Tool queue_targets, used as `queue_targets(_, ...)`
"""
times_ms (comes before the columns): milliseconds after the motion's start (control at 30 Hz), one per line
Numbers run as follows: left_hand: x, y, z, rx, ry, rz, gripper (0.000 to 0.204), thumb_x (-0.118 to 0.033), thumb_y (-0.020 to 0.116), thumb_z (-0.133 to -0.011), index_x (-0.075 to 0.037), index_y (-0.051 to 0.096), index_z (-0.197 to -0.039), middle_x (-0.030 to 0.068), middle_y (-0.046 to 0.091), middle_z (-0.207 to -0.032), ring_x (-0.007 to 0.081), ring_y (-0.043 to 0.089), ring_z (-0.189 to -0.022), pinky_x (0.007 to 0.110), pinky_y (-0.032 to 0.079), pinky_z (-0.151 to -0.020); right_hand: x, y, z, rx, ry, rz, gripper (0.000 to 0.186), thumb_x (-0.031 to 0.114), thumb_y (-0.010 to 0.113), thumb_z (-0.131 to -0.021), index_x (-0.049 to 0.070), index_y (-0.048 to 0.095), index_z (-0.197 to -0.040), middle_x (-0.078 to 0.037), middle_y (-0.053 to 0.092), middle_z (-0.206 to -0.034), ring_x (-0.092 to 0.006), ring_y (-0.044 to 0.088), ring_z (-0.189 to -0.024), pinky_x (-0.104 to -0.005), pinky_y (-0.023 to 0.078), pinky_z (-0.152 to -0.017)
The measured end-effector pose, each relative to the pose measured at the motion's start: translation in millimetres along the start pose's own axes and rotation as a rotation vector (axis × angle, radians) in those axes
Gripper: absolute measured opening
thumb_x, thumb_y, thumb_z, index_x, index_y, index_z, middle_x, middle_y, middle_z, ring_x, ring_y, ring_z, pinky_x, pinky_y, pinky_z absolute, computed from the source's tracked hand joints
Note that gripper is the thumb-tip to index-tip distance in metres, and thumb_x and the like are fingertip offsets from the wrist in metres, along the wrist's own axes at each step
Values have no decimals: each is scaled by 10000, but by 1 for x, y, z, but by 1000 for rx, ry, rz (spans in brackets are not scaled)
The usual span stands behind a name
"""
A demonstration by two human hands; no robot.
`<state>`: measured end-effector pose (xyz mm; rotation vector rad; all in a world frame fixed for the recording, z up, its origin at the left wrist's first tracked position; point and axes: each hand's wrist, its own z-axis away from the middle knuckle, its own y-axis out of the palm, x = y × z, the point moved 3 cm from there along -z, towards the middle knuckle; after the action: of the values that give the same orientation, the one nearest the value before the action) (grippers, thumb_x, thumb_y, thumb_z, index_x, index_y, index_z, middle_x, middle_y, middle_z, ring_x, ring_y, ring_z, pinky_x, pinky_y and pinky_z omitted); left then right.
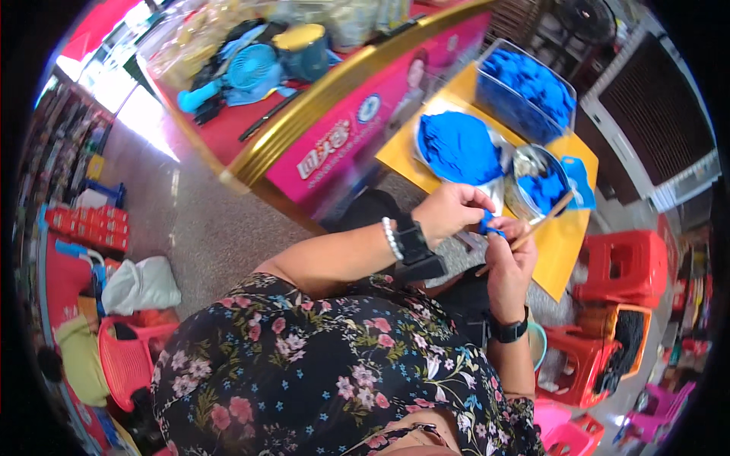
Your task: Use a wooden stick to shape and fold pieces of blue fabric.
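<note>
In front of me, above the near edge of a yellow table [559, 262], my hands meet at a small, soft blue piece [487, 223]. My left hand [450, 214] pinches it between thumb and fingertips. My right hand [511, 262] is closed on the same piece, and a thin wooden stick [542, 221] passes through its grip, pointing up and right. Just beyond the fingers lies a round tray [460, 148] heaped with similar blue pieces. To its right stands a metal bowl [525, 199] with blue pieces and something pale inside. What the blue pieces are made of I cannot tell.
A clear plastic bin [508, 114] full of blue pieces stands at the table's back. A gold-edged pink counter [319, 144] borders the left, holding a blue handheld fan [251, 68]. Red plastic stools [625, 266] are at right, a red chair [128, 353] at lower left.
</note>
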<state>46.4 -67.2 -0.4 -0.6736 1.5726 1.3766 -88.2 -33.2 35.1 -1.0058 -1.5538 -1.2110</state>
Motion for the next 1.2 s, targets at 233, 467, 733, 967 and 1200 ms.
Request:
queue_targets(233,-13,1,23,-55,45,525,84,-22,545,-876,-77,559,-938,47,613,-849,170,611,-799,320,495,-757,8,25,6,42,-98,-101,129,3,579,-863,59,468,-827,-30,548,-931,-12,381,-552,-164,275,-453)
queue_targets(467,-25,21,50,-67,230,287,120,23,502,-841,-80,501,-903,19,529,-817,142,579,-757,298,488,-719,9,21,28,125,75,-309,174,-35,561,-837,88,438,-832,-30,529,-955,-23,351,-528,-173,266,-442)
queue_targets(733,-24,22,76,47,276,190,113,27,519,-827,-65,514,-895,0,534,-811,90,551,-744,239,454,-668,16,27,52,193,118,-223,157,-16,561,-823,84,448,-868,-4,519,-854,-33,357,-504,-181,268,-435)
queue_targets(967,-43,30,97,-34,463,-450,95,30,548,-845,-2,569,-932,0,597,-831,54,566,-765,224,480,-681,29,29,61,160,118,-64,167,43,596,-841,75,517,-984,47,481,-776,-8,379,-529,-164,264,-437)
queue_targets(1200,-32,27,99,125,238,-155,66,-83,520,-902,-44,547,-947,-24,556,-837,55,545,-740,228,498,-687,33,27,61,142,5,127,62,40,544,-883,27,549,-944,28,540,-798,-41,492,-703,-191,411,-610)
